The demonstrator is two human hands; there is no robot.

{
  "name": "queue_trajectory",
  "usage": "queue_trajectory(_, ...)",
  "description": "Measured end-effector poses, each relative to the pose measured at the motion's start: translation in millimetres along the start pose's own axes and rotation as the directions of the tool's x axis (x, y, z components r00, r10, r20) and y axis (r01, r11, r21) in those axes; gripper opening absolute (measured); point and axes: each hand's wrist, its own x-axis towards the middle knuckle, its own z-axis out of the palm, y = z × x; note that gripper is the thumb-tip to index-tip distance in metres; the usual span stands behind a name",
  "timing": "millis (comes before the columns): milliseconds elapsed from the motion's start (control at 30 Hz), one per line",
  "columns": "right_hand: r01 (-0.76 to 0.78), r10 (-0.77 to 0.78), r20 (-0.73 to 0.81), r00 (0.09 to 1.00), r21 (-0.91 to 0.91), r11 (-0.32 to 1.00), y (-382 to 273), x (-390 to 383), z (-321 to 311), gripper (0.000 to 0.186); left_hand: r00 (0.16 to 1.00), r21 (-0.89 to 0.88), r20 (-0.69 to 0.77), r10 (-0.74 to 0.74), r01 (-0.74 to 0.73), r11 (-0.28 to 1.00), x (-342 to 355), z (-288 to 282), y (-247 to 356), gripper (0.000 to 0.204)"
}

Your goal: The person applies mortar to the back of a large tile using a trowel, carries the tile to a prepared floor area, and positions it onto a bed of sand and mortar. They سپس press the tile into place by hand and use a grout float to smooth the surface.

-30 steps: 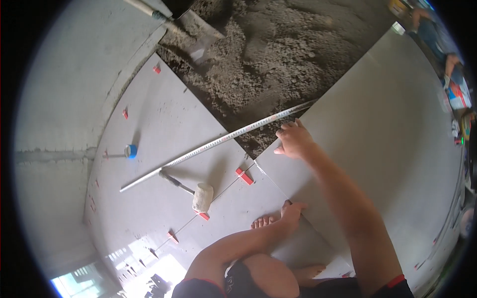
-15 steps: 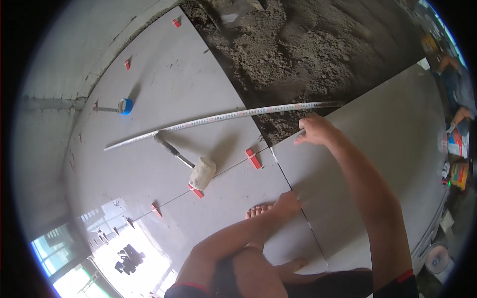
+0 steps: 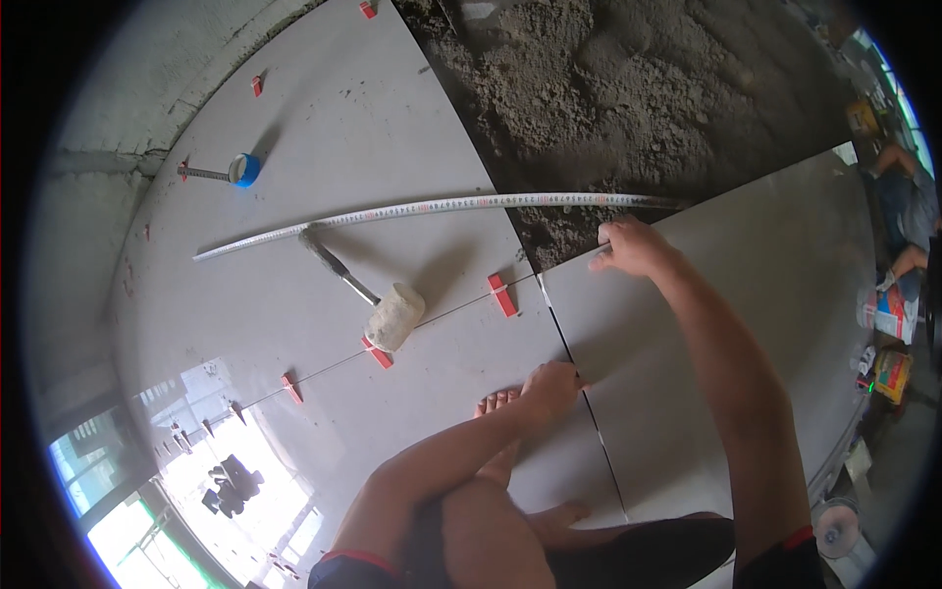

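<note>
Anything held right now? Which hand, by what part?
Right hand: the right-hand grey tile, gripped by its far edge beside the mortar. Left hand: at that tile's left edge, by the joint; whether it holds anything cannot be told.

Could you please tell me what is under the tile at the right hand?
Beyond the far edge of the tile, crumbly grey-brown material shows; what lies directly beneath is covered.

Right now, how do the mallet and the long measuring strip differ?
The mallet has a chunky, pale head on a partly dark handle; the measuring strip is much longer, thin and marked along its length. The mallet lies over the tiles, while the strip's right part reaches across the rough, crumbly bed. Both lie unheld.
</note>
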Motion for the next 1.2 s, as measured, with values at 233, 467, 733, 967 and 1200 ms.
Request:
queue_trajectory(233, 0.024, -0.023, -0.021, 1.0, 0.064, 0.998, 5.7, 4.7, 6.5, 0.051, 1.0, 0.075, -0.007, -0.022, 0.022, 0.997, 3.6, -3.4, -4.5, 0.034)
queue_trajectory(467, 0.038, -0.033, -0.087, 0.996, 0.055, 0.998, 10.9, 3.5, 17.9, 0.048, 0.86, -0.561, -0.394, -0.325, 0.056, 0.826, 25.1, -77.5, -20.8, 0.033)
queue_trajectory(733, 0.088, -0.077, -0.145, 0.986, 0.068, 0.994, 17.3, -1.6, 23.9, 0.046, 0.855, -0.599, -0.296, -0.426, 0.181, 0.78, 46.5, -129.9, 4.5, 0.021)
queue_trajectory(967, 0.134, -0.005, -0.382, 0.924, 0.311, 0.941, 27.7, -23.0, 21.5, 0.032, 0.611, -0.255, -0.788, -0.073, -0.216, 0.942, 76.3, -238.3, 18.0, 0.02)
queue_trajectory(1200, 0.067, 0.282, -0.628, 0.725, 0.473, 0.879, 99.4, -120.0, 54.6, 0.029, 0.35, 0.561, -0.825, 0.444, 0.41, 0.719, 124.0, -310.7, 26.9, 0.072)
